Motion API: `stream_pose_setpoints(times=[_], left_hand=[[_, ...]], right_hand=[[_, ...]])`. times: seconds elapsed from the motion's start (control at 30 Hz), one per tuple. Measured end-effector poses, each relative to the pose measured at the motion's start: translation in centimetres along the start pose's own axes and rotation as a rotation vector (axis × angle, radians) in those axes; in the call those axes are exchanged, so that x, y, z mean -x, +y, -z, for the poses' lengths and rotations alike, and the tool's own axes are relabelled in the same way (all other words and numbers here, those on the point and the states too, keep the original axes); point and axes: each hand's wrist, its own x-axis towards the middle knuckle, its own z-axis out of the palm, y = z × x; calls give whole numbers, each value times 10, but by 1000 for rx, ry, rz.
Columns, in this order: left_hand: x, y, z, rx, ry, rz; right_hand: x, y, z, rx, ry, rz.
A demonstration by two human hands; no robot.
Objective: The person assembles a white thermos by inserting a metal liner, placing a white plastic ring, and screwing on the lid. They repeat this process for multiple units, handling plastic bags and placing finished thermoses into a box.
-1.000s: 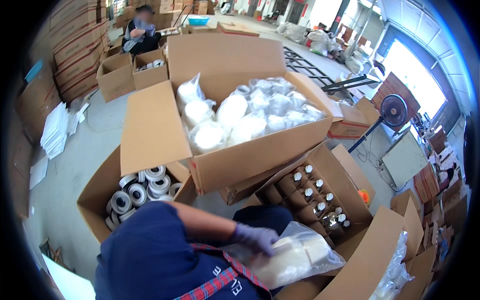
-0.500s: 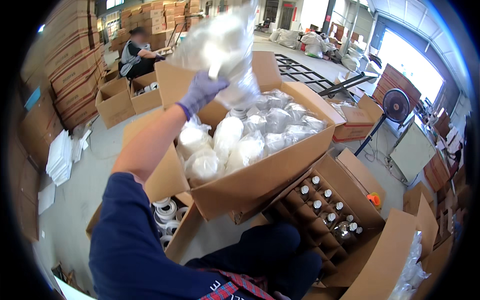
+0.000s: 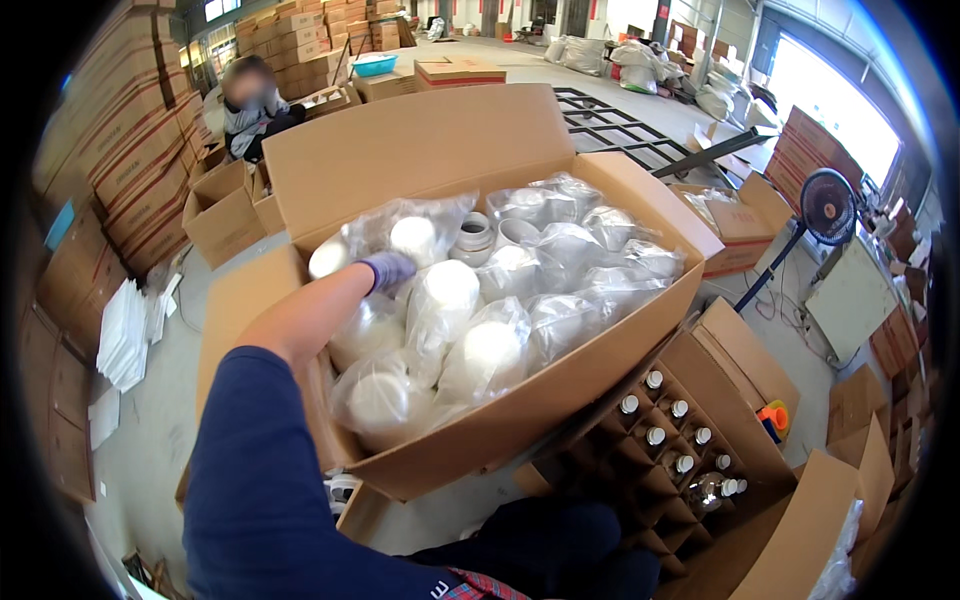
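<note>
My left hand point(image 3: 390, 269), in a light purple-grey glove, reaches into a big open cardboard box point(image 3: 540, 398). Its partly hidden fingers are closed on a clear plastic bag holding a white container point(image 3: 414, 238), low at the box's back left. Around it, more bagged white containers point(image 3: 484, 356) and frosted bagged ones point(image 3: 565, 258) fill the box. An uncovered grey-white threaded neck point(image 3: 474, 232) stands just right of the hand's bag. My right hand is out of view.
At lower right, a divided carton point(image 3: 765, 425) holds several clear bottles point(image 3: 712, 490) with white caps. An orange tape dispenser point(image 3: 773, 418) lies beside it. A black fan point(image 3: 828, 207) stands at right. Another person point(image 3: 250, 105) sits among cartons at far left, near stacked boxes point(image 3: 140, 130).
My left hand has come down from above the box, lowering the bagged white container in among the others. The view has shifted, and the seated person's posture has changed.
</note>
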Motion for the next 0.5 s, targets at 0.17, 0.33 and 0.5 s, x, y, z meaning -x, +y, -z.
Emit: stream_pose_setpoints(times=[0.17,0.33,0.5], left_hand=[[107,164,87,-794,84,-139],[39,212,105,-724,566,-440],[-75,183,44,-718,445,-534]], right_hand=[[-2,0,11,-11,35,-84],[-5,9,18,12,28,-93],[-5,35,12,51,43,-37]])
